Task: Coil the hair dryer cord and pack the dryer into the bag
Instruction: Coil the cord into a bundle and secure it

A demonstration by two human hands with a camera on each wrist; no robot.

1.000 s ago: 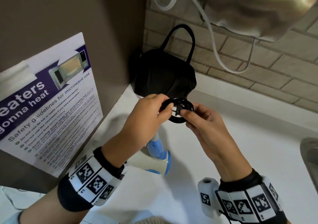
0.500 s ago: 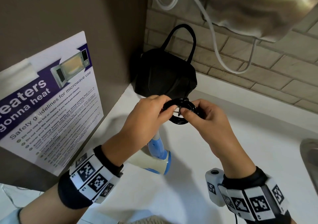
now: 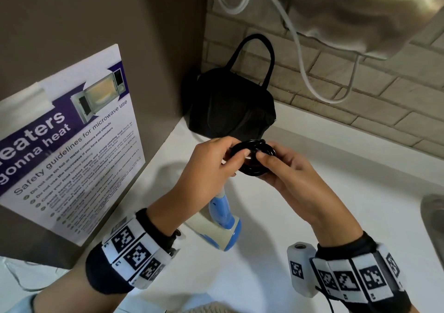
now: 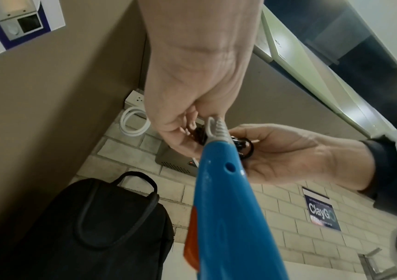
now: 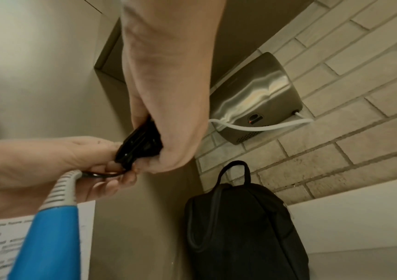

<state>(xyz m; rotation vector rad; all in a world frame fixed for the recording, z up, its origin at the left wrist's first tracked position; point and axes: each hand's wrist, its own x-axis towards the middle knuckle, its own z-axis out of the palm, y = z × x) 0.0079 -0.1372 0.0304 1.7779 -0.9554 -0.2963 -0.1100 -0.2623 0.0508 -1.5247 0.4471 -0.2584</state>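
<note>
Both hands hold a small black coil of cord (image 3: 252, 160) above the white counter. My left hand (image 3: 216, 166) pinches its left side, and my right hand (image 3: 281, 168) grips the right side with fingers curled round the loops (image 5: 140, 147). From the coil the blue and cream hair dryer (image 3: 222, 223) hangs by its grey strain relief (image 4: 215, 128), handle up (image 5: 46, 246). A black bag (image 3: 230, 103) with a loop handle stands in the corner behind the hands (image 4: 92, 231) (image 5: 243, 231); whether it is unzipped I cannot tell.
A microwave safety poster (image 3: 67, 149) leans on the brown wall at left. A steel hand dryer (image 5: 257, 98) with a white cable (image 3: 312, 81) hangs on the brick wall above the bag. A sink rim (image 3: 432, 219) shows at the right edge.
The hands have closed in on the coil, and the right fingers have wrapped further round it. The dryer still dangles below; the bag has not moved.
</note>
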